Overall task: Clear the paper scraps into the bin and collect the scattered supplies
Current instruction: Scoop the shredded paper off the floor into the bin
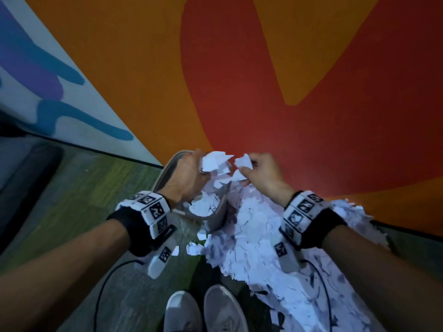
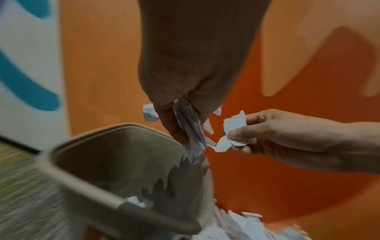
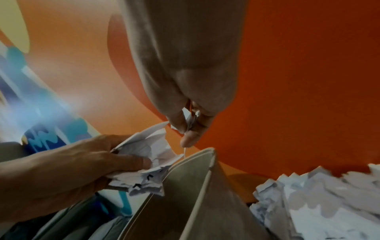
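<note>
Grey shoes (image 1: 206,312) standing nearest, a heap of paper scraps (image 1: 263,248) spreading just beside them to the right. Beyond, a grey bin (image 2: 86,183) sitting under both hands, scraps lying inside. Left hand (image 1: 187,176) clutching a crumpled wad over the bin mouth; right hand (image 1: 261,173) pinching smaller scraps (image 1: 243,161) close alongside. Orange-red wall (image 1: 311,104) rising behind.

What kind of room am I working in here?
Probably an office or activity room, though that is a guess: a wall painted with orange, red and blue mural shapes, striped carpet underfoot, a small grey bin, and a heap of torn paper scraps beside it.
</note>
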### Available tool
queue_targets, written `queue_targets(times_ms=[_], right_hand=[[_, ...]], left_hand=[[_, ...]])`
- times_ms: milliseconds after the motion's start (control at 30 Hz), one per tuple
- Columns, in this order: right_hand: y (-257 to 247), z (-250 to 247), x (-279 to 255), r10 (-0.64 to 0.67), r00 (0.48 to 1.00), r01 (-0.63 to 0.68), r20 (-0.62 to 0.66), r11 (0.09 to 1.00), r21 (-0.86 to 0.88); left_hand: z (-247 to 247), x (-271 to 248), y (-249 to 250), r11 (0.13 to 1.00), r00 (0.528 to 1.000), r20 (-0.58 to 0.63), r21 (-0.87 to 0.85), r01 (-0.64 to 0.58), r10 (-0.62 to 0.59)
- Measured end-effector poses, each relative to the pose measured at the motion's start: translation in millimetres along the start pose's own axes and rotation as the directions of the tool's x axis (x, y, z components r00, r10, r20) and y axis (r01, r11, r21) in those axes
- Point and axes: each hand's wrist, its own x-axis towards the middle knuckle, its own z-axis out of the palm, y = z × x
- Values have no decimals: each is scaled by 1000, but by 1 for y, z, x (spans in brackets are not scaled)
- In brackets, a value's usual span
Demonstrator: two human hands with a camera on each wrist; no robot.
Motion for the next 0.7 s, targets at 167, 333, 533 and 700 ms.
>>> queue_targets(times_ms=[167, 333, 533, 700], right_hand=[[-8, 53, 17, 27, 997, -21, 66, 996, -85], [-8, 63, 21, 44, 990, -9, 138, 970, -243], [-1, 36, 11, 39, 990, -10, 134, 978, -209], [47, -7, -19, 71, 994, -63, 78, 993, -95]], left_hand=[[-11, -2, -36, 986, 985, 44, -25, 166, -165], [3, 2, -63, 978, 972, 112, 5, 210, -209], [9, 2, -50, 991, 989, 80, -29, 130, -127], [35, -18, 7, 974, 985, 145, -216, -62, 95]])
